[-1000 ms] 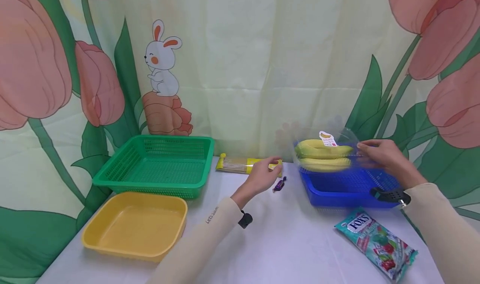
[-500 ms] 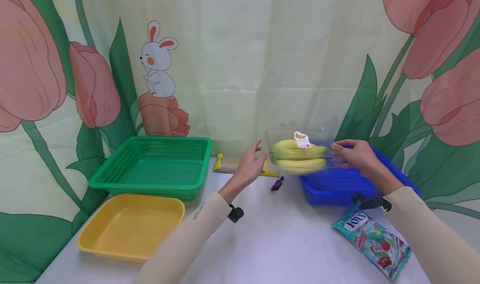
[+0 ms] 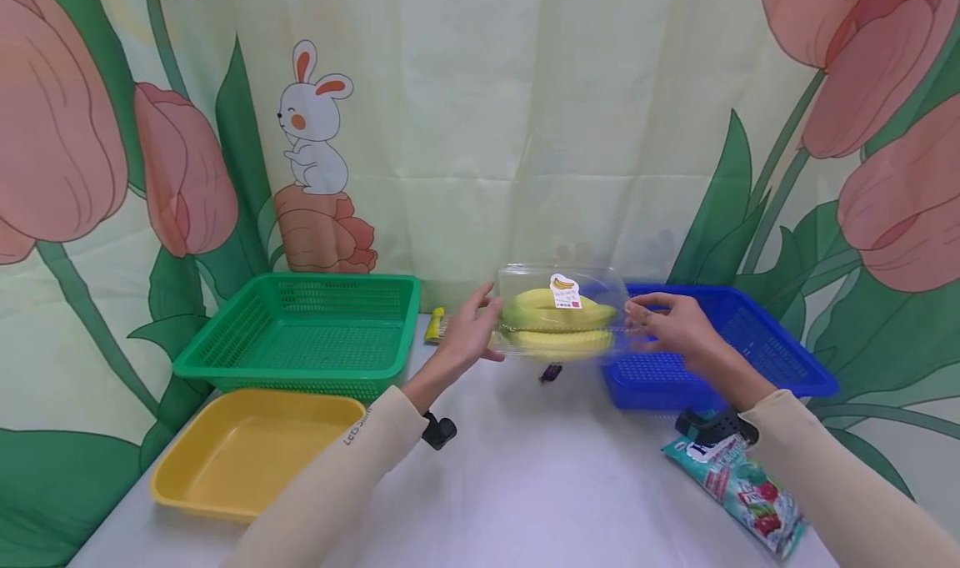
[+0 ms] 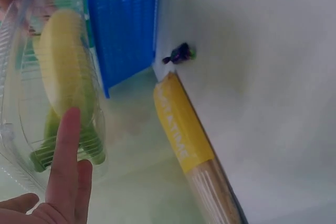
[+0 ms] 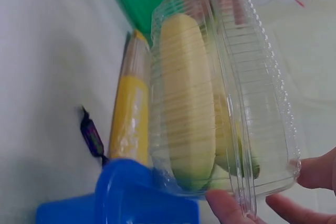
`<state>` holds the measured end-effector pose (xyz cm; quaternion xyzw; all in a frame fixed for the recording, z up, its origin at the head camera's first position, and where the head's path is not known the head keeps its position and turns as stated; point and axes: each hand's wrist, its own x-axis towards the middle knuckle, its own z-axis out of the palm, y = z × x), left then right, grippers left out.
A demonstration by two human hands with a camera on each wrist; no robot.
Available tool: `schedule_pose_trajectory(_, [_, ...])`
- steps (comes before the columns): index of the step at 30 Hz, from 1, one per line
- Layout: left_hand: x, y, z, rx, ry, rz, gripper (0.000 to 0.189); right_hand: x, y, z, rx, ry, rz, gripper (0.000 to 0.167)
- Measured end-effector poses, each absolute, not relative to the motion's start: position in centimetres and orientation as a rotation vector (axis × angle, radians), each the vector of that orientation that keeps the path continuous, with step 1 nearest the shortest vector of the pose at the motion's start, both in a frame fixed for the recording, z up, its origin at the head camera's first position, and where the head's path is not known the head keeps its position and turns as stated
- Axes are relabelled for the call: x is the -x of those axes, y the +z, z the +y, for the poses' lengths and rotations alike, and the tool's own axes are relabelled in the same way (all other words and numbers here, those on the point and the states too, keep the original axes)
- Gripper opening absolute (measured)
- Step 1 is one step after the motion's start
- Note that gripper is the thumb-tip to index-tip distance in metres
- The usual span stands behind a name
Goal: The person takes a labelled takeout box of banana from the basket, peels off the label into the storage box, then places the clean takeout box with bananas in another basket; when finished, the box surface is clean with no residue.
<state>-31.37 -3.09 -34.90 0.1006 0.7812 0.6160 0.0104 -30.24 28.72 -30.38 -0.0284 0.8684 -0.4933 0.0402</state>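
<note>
A clear plastic clamshell box [image 3: 525, 280] with bananas [image 3: 558, 340] inside and a banana sticker on its lid is held up above the table's back part. My right hand [image 3: 675, 330] pinches the box's right end between thumb and fingers. At the opposite end is my left hand [image 3: 461, 334], its index finger [image 4: 64, 156] straight along the box's side and its thumb apart. Beneath the box lies a small purple wrapped candy [image 3: 551, 373]. Behind it, a yellow packet of thin sticks [image 4: 181, 121] lies mostly hidden in the head view.
A blue basket [image 3: 720, 389] stands at the right. A teal FOX'S candy bag [image 3: 757, 501] lies before it, partly behind my right wrist. On the left are a green basket [image 3: 300, 380] and, nearer, a yellow tray [image 3: 240, 443]. A patterned curtain [image 3: 465, 134] hangs behind the table.
My right hand has carried the banana box leftward from over the blue basket. My left hand has drawn back left from the stick packet and now meets the box's left end.
</note>
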Motion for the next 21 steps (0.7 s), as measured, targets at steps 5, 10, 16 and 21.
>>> schedule_pose_trajectory(5, [31.0, -35.0, -4.6, -0.283, 1.989, 2.351, 0.061, 29.6, -30.7, 27.4, 0.11, -1.537, 2.635, 0.06])
schedule_pose_trajectory(10, [30.5, -35.4, -6.0, -0.251, 1.992, 2.316, 0.059, 29.1, -31.2, 26.4, 0.121, -1.569, 2.594, 0.058])
schedule_pose_trajectory(16, [29.7, -35.7, -7.4, -0.231, 1.917, 2.359, 0.06, 28.0, -31.6, 25.3, 0.13, -1.465, 2.606, 0.058])
schedule_pose_trajectory(21, [28.7, -35.8, -8.3, -0.207, 1.863, 2.387, 0.06, 27.2, -32.2, 24.4, 0.112, -1.41, 2.604, 0.058])
